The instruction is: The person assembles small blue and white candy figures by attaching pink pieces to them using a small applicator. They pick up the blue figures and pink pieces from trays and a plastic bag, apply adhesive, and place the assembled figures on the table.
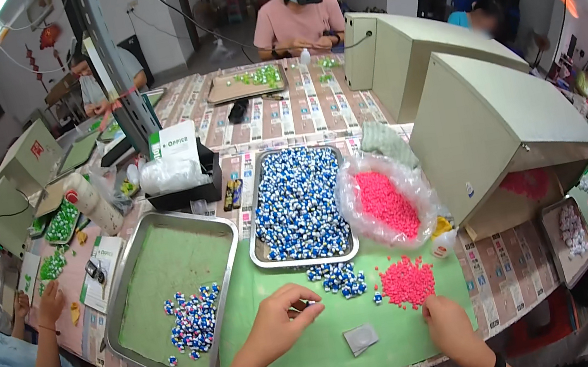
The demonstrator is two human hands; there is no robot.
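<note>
My left hand [280, 321] hovers over the green mat [316, 352], fingers pinched on a small blue-and-white piece near a loose pile of blue-and-white pieces [338, 278]. My right hand [448, 323] rests lower right, fingertips touching the edge of a small heap of pink pieces [407, 281]; whether it holds one I cannot tell. Beyond them stands a metal tray full of blue-and-white pieces [299, 202]. A clear bag of pink pieces [385, 203] lies beside it. At my left, a larger metal tray [167, 265] holds a cluster of assembled pieces [194, 323].
A small grey packet [361, 338] lies on the mat between my hands. A beige machine housing [493, 132] stands at the right. Other people work at the left, the right and the far side of the table. A black box with a plastic bag [182, 175] sits behind the trays.
</note>
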